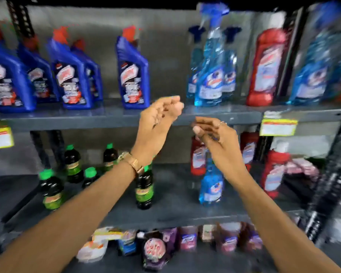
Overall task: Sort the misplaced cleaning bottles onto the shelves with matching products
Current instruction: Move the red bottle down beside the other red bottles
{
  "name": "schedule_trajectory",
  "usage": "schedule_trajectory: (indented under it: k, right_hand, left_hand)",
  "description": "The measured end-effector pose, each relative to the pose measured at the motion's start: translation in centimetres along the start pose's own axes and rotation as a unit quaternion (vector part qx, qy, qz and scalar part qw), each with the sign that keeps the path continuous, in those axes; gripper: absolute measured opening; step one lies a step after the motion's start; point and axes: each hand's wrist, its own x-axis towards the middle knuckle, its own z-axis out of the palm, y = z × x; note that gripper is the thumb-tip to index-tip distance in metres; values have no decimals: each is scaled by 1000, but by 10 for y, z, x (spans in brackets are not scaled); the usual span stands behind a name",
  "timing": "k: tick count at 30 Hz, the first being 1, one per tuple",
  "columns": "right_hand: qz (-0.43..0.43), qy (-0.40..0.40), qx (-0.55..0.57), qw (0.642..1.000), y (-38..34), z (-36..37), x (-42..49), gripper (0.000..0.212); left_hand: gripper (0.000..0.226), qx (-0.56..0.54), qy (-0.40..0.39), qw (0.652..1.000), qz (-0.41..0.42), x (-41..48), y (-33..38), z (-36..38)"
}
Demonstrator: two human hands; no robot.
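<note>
My left hand [158,123] is raised in front of the upper shelf edge [106,120], fingers loosely curled, holding nothing. My right hand [215,134] hovers just below that edge, fingers apart and empty. On the upper shelf stand dark blue bottles with red caps [133,71], light blue spray bottles [211,75] and one red bottle [264,69]. The middle shelf holds dark bottles with green caps [144,190], red bottles [272,172] and a single light blue spray bottle [211,186] below my right hand. The picture is motion-blurred.
Yellow price tags [278,127] hang on the upper shelf edge. The bottom shelf carries several small packs and pouches [154,251]. A dark upright post [327,184] stands at the right. More blue spray bottles [313,75] sit at the far right.
</note>
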Motion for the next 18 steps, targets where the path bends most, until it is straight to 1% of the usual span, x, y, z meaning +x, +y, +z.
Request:
schedule_trajectory:
  k: [3, 5, 7, 9, 11, 14, 16, 18]
  right_hand:
    - [-18, 9, -29, 999, -1, -77, 26, 24]
    - [-15, 9, -34, 999, -3, -111, 46, 18]
    - [-5, 17, -24, 1000, 1, -141, 67, 11]
    - [-2, 36, -25, 999, 10, -163, 89, 11]
    - [-9, 72, -28, 997, 18, -180, 110, 21]
    - [-10, 118, -66, 991, 31, -199, 139, 40]
    - [-5, 127, -120, 985, 41, -206, 158, 49]
    - [1, 129, -146, 981, 47, -208, 171, 54]
  left_hand:
    - [31, -26, -34, 999, 20, 36, 15, 77]
    - [35, -24, -43, 999, 15, 60, 17, 113]
    - [49, -4, -46, 999, 0, 84, 16, 147]
    - [63, 23, -54, 998, -18, 108, 13, 172]
    - [65, 68, -66, 995, -26, 134, 8, 196]
    - [54, 178, -77, 981, -15, 167, 2, 227]
    - [53, 240, -69, 968, -4, 184, 0, 243]
    - [59, 257, -48, 965, -13, 203, -8, 247]
